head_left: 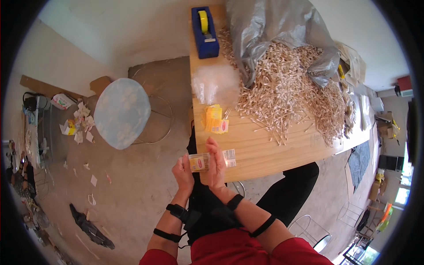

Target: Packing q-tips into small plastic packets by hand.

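Between my hands, over the table's near left corner, is a small clear pack of cotton swabs with a yellow label. My left hand is closed on the pack's left end. My right hand lies flat along its right end, fingers stretched out and palm touching it. Partly behind my right hand, a white printed card rests on the table. Yellow label cards lie in a stack just beyond my hands, with a few loose swabs beside them.
A large heap of cotton swabs spills from a grey plastic bag across the wooden table. Clear plastic bags and a blue tape dispenser line its left edge. A round stool stands left; paper scraps litter the floor.
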Tool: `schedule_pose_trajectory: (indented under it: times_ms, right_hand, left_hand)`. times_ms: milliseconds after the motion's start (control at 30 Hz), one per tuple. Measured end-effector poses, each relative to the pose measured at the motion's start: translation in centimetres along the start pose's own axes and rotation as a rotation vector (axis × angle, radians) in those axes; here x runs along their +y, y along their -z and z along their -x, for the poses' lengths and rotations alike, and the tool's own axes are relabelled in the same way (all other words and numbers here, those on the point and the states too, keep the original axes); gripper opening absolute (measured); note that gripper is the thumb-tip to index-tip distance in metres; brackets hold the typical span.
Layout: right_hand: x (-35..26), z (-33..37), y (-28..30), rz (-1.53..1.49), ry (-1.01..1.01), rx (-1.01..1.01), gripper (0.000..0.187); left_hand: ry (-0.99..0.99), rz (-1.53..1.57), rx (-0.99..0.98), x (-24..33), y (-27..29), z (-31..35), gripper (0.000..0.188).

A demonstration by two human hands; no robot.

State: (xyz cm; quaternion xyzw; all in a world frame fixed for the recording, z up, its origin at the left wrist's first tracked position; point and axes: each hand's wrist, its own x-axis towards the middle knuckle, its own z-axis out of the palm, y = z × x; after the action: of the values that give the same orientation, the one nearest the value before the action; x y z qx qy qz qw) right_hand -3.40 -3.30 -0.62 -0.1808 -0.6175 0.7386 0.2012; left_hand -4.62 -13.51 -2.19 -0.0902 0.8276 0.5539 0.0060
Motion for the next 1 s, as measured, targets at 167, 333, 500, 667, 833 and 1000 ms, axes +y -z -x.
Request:
schedule_pose_trajectory:
  times_ms: [167, 333, 500, 667, 833, 1000]
  right_hand:
    - [-0.7, 0.1, -0.3, 0.128, 0.038, -0.118, 0.028]
    - [-2.4, -1.3, 4.6, 0.393, 0.086, -0.04, 0.025]
    - [-5.2, -6.4, 15.0, 0.905, 0.201, 0.288, 0.016]
    - [-4.7, -10.1, 18.9, 1.136, 0.104, 0.284, 0.019]
    - [-4.2, -6.6, 19.2, 1.188, 0.1, 0.056, 0.015]
    - [-5.9, -4.3, 20.0, 0.944, 0.253, -0.092, 0.011]
  left_hand:
    - [-0.056, -0.085, 0.043, 0.5, 0.7, 0.1, 0.04]
    - [-0.038, -0.074, 0.109, -0.9, 1.5, 0.4, 0.031]
    - [-0.304, -0.199, 0.346, 4.0, 4.4, 3.7, 0.021]
    - [-0.51, -0.155, 0.026, 7.3, -1.4, 8.0, 0.024]
    - [-0.513, -0.164, -0.238, 7.9, -5.8, 11.1, 0.026]
    - [-0.685, -0.372, -0.418, 8.2, -9.3, 10.4, 0.031]
